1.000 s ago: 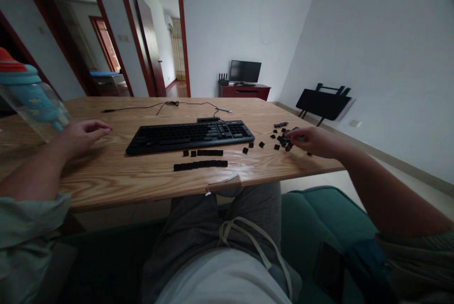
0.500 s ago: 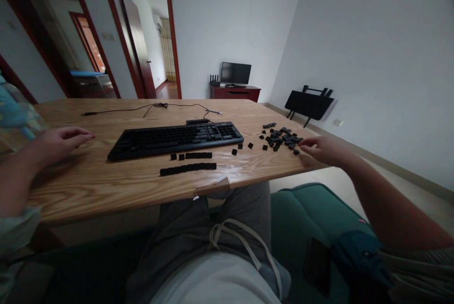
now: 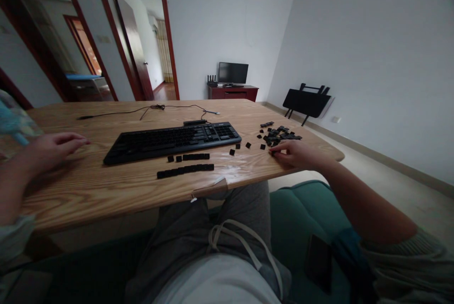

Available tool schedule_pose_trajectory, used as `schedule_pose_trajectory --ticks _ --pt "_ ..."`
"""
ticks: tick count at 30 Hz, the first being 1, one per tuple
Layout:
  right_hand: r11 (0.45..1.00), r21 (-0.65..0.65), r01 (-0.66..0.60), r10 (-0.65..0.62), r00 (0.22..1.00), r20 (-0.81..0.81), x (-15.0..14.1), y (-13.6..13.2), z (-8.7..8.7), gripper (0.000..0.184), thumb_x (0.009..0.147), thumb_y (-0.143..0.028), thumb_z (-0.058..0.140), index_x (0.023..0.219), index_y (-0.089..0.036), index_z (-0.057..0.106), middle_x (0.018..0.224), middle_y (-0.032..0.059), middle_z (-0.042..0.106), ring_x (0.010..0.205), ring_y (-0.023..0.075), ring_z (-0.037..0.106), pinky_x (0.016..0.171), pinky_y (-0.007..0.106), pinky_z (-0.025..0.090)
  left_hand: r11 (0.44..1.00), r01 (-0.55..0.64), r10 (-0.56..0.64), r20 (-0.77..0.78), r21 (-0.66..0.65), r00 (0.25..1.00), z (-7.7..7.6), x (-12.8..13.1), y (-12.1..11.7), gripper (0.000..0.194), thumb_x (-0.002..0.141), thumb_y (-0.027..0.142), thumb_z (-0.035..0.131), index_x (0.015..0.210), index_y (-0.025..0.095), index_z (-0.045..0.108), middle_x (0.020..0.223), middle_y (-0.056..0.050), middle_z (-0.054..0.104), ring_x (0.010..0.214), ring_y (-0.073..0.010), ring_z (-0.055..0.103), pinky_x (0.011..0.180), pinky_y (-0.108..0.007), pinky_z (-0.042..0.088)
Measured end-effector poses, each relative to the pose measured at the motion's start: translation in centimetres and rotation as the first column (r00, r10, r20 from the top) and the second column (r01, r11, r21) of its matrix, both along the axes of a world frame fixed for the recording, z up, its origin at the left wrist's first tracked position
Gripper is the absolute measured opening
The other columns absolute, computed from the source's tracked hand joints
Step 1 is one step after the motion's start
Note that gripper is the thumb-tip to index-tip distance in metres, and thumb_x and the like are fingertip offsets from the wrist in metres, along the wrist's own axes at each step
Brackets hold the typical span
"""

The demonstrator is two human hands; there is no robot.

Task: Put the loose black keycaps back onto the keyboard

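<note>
My right hand [image 3: 296, 153] is low over the table at the near side of a loose pile of black keycaps [image 3: 280, 134]. Its thumb and fingertips come together at a small dark keycap [image 3: 271, 152]; the hand covers part of the pile. On the left, my left hand [image 3: 58, 150] rests on the table, fingers stretched out and holding nothing. Between the hands lies a black keyboard [image 3: 173, 141]. In front of it are a short row of keycaps [image 3: 196, 156] and a longer row [image 3: 185, 170]. A few single keycaps [image 3: 232, 152] are scattered to the right.
A black cable [image 3: 158, 106] runs along the back of the wooden table [image 3: 117, 181]. A clear bag or container [image 3: 16, 119] stands at the far left. Clear tape [image 3: 216, 188] hangs at the front edge. A phone [image 3: 318, 261] lies on the green seat [image 3: 298, 204].
My right hand has moved left and slightly nearer, from the right side of the keycap pile to a keycap at its near edge. The left hand stays resting; the view has shifted slightly.
</note>
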State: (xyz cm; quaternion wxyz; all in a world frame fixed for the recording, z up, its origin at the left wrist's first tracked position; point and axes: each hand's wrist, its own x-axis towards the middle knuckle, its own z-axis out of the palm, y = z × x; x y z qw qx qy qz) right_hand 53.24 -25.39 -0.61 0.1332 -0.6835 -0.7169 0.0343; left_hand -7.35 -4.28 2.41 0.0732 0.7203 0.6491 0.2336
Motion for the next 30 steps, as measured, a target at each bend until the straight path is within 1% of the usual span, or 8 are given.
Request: schedule_pose_trajectory --ticks 4,11,15,19,23,26,28,30 --pt "1.0 -0.008 -0.023 0.023 1.0 -0.002 0.6 1.2 0.7 0.034 0.087 -0.038 0.06 0.113 -0.027 0.078 0.103 0.0058 0.078 0.082 0.021 0.069 0.074 0.031 0.053 1.0 -0.018 0.019 0.01 -0.016 1.0 0.2 0.3 -0.2 0.032 0.066 0.057 0.055 0.077 0.029 0.068 0.082 0.004 0.074 0.093 -0.0255 0.065 0.085 -0.031 0.047" --pt "0.993 0.033 0.11 -0.112 0.99 0.084 2.3 6.1 4.0 0.032 0.086 -0.04 0.063 0.102 -0.02 0.081 0.086 0.0087 0.078 0.073 0.0214 0.067 0.067 0.031 0.049 0.999 -0.015 0.015 -0.013 -0.039 1.0 -0.1 0.0 0.1 0.03 0.071 0.057 0.053 0.082 0.031 0.066 0.082 0.007 0.074 0.095 -0.0247 0.064 0.086 -0.031 0.047" --pt "0.977 -0.131 0.171 -0.134 0.958 0.253 0.6 8.4 3.8 0.025 0.084 -0.038 0.065 0.081 -0.019 0.081 0.071 0.0093 0.074 0.062 0.0206 0.063 0.062 0.033 0.045 0.999 -0.019 0.019 -0.009 -0.046 1.0 0.0 0.0 0.1 0.032 0.07 0.053 0.055 0.083 0.027 0.067 0.08 0.003 0.072 0.088 -0.0249 0.064 0.08 -0.03 0.046" --pt "0.971 -0.148 0.188 -0.135 0.94 0.313 -0.8 9.2 3.4 0.014 0.078 -0.027 0.068 0.081 -0.02 0.08 0.076 0.0088 0.075 0.061 0.0197 0.062 0.058 0.032 0.043 0.999 0.014 -0.013 0.005 -0.044 1.0 -0.1 -0.2 0.1 0.034 0.07 0.051 0.058 0.087 0.024 0.068 0.084 0.001 0.072 0.089 -0.0246 0.063 0.079 -0.029 0.046" --pt "0.995 0.004 0.097 -0.096 0.973 0.208 -2.4 8.8 3.9 0.016 0.08 -0.029 0.068 0.086 -0.02 0.079 0.086 0.0082 0.077 0.067 0.0192 0.064 0.061 0.03 0.044 1.0 -0.001 0.001 0.027 -0.009 1.0 -1.0 -0.5 0.7 0.043 0.07 0.055 0.052 0.088 0.02 0.069 0.08 -0.003 0.068 0.081 -0.0237 0.062 0.075 -0.03 0.046" --pt "0.992 0.109 -0.066 0.067 0.998 -0.005 -5.6 8.0 3.9 0.031 0.086 -0.035 0.063 0.111 -0.022 0.078 0.093 0.0061 0.077 0.067 0.0164 0.064 0.06 0.027 0.045 0.999 -0.025 0.024 0.032 0.02 0.999 -1.6 -0.8 1.2 0.05 0.068 0.058 0.048 0.089 0.018 0.069 0.078 -0.004 0.065 0.077 -0.0233 0.059 0.071 -0.031 0.044" --pt "0.978 0.118 -0.17 0.183 0.978 -0.103 -8.4 7.8 3.2 0.037 0.09 -0.036 0.058 0.119 -0.022 0.075 0.094 0.0052 0.078 0.065 0.0155 0.062 0.059 0.027 0.044 1.0 -0.003 0.002 0.038 0.026 0.999 -1.8 -0.8 1.3 0.052 0.067 0.059 0.048 0.09 0.018 0.069 0.077 -0.004 0.064 0.076 -0.0228 0.058 0.071 -0.031 0.043" --pt "0.97 0.097 -0.225 0.238 0.959 -0.156 -10.9 8.0 2.1 0.034 0.091 -0.035 0.056 0.113 -0.022 0.078 0.089 0.0044 0.078 0.065 0.0154 0.062 0.059 0.026 0.043 1.0 0.013 -0.014 0.042 0.028 0.999 -1.7 -0.8 1.2 0.052 0.067 0.06 0.048 0.089 0.017 0.069 0.075 -0.004 0.062 0.074 -0.0223 0.057 0.07 -0.03 0.043"
